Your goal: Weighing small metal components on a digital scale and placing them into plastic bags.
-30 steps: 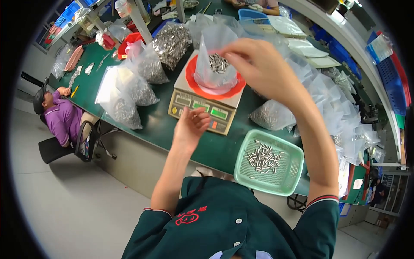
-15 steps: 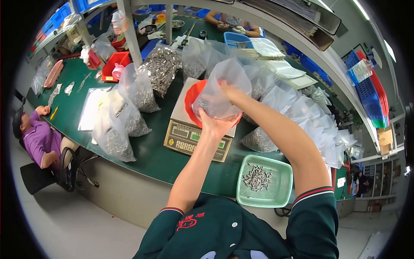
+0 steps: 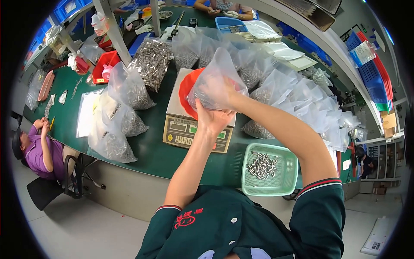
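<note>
Over the orange-red bowl [image 3: 186, 90] on the digital scale [image 3: 196, 137], a translucent plastic bag [image 3: 223, 64] stands with its upper end pointing up and small metal pins in its lower part. My left hand [image 3: 211, 118] grips the lower near side of this bag. My right hand [image 3: 215, 88] reaches inside it up to the wrist; its fingers show only faintly through the cloudy plastic, so their grip is unclear. To the right of the scale, a pale green basket [image 3: 293, 175] contains loose metal pins [image 3: 261, 165].
Filled plastic bags [image 3: 113, 144] stand left of the scale, with more bags [image 3: 297, 105] crowded behind and to the right. A red bin [image 3: 106, 64] sits farther left. One person [image 3: 43, 146] sits at the left table edge; another person's hands [image 3: 231, 14] show across the table.
My right hand has gone deeper into the bag, and the bag's upper end now leans around the wrist. The seated person at left has brought both hands together.
</note>
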Motion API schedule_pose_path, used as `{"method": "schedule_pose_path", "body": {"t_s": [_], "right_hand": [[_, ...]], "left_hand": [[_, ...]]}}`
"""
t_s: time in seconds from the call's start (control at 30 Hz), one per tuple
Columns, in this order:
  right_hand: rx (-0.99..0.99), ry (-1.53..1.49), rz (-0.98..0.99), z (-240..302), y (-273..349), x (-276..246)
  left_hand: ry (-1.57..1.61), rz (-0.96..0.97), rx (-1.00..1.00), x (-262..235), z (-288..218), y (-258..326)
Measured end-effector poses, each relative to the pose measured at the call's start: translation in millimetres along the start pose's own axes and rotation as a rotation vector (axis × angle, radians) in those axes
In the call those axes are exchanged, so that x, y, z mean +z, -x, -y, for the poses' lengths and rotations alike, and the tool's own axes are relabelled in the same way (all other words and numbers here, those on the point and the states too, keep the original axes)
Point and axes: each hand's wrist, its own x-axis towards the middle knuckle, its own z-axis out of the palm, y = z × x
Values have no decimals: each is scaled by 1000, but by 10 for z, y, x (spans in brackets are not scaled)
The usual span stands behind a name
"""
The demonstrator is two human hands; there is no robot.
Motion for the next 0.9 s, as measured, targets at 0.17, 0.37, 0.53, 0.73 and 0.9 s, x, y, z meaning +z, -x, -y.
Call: {"method": "schedule_pose_path", "body": {"t_s": [0.17,0.37,0.53,0.73,0.9], "right_hand": [[54,-156,14,-140,-150,-183],[416,-1025,203,198,194,-939],[356,-1205,106,318,970,-1460],[595,-954,115,-211,2269,-992],[824,-970,100,-671,3119,172]], "left_hand": [[57,-34,-48,27,55,173],[29,0,-108,-103,171,406],[134,-135,-177,-331,231,830],[102,-246,-67,-630,-47,1453],[49,-281,44,-733,-267,1587]]}}
